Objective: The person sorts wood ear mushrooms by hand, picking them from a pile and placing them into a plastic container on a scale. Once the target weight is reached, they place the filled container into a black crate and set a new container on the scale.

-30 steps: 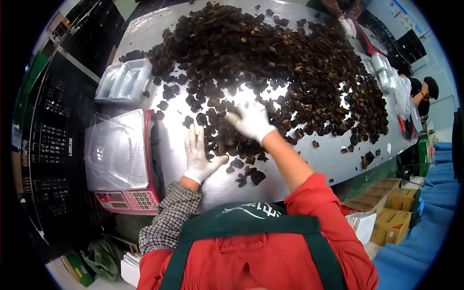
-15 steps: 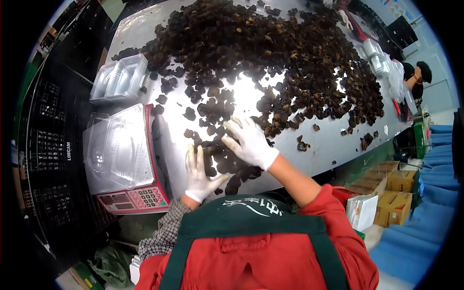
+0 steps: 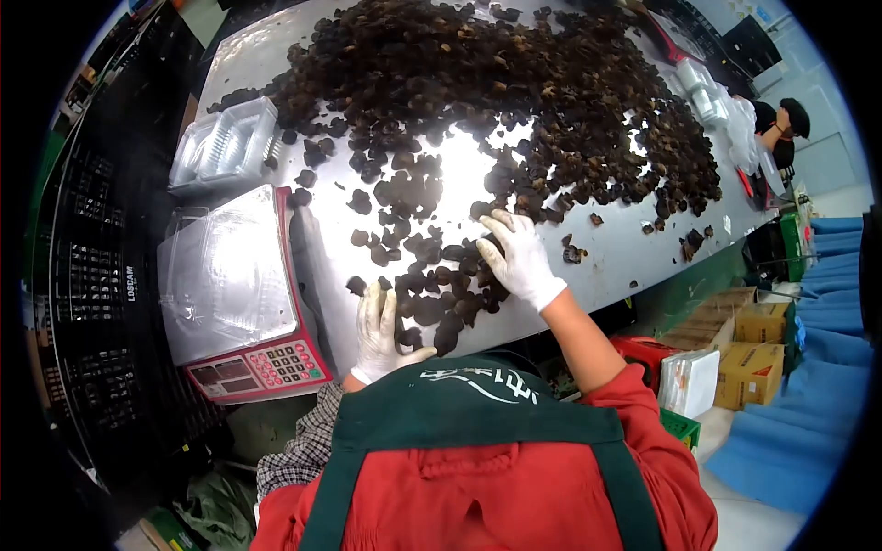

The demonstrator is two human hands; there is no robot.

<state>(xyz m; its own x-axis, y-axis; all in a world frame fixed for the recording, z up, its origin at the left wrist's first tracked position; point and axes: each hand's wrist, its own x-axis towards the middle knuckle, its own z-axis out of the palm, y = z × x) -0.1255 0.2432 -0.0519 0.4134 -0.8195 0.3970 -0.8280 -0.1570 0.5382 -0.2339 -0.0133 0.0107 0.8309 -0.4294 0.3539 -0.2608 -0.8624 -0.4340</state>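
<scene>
My left hand [image 3: 377,338], in a white glove, lies on the steel table with its fingers stretched out, beside the near edge of a small spread of dark brown mushroom pieces [image 3: 441,292] that look like wood ear. Farther right, my right hand [image 3: 522,261], also white-gloved, reaches forward over the right side of that spread. Its fingers are extended and its fingertips touch some pieces. Neither hand has closed around anything. Beyond them, a large heap of the same mushrooms [image 3: 441,64] covers the far part of the table [image 3: 588,275].
To the left stands a red and silver digital scale [image 3: 239,294] with a clear plastic lid on its plate. Clear plastic trays [image 3: 223,147] are stacked behind it. Black crates [image 3: 92,275] line the left side. Cardboard boxes [image 3: 749,372] sit on the floor at right. Another person [image 3: 781,129] is at far right.
My right hand has moved to the right, away from my left hand, which has shifted slightly nearer me. The mushroom pieces between them lie more spread out.
</scene>
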